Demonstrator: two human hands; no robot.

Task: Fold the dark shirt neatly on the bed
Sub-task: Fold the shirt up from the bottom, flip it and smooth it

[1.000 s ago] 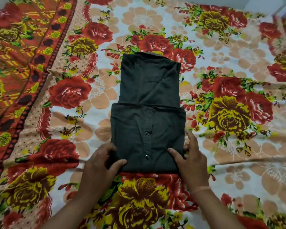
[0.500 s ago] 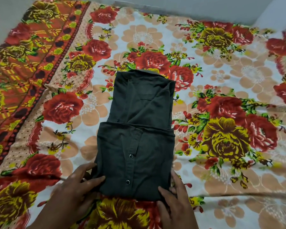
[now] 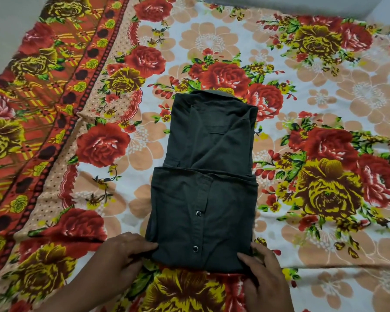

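Observation:
The dark shirt (image 3: 207, 183) lies on the bed in a narrow strip, its lower part folded up over the middle, two snap buttons showing on the placket. The collar end points away from me. My left hand (image 3: 124, 260) grips the near left corner of the folded part, thumb on top and fingers tucked under the edge. My right hand (image 3: 263, 273) holds the near right corner the same way, thumb lying on the cloth.
A floral bedsheet (image 3: 324, 109) with red and yellow roses covers the bed; an orange patterned border (image 3: 43, 91) runs down the left side. A grey wall or floor strip (image 3: 279, 5) shows beyond the far edge.
The view has shifted, so the shirt sits more central and lower. Both hands have slid down to the near corners of the folded part and closed on its edge.

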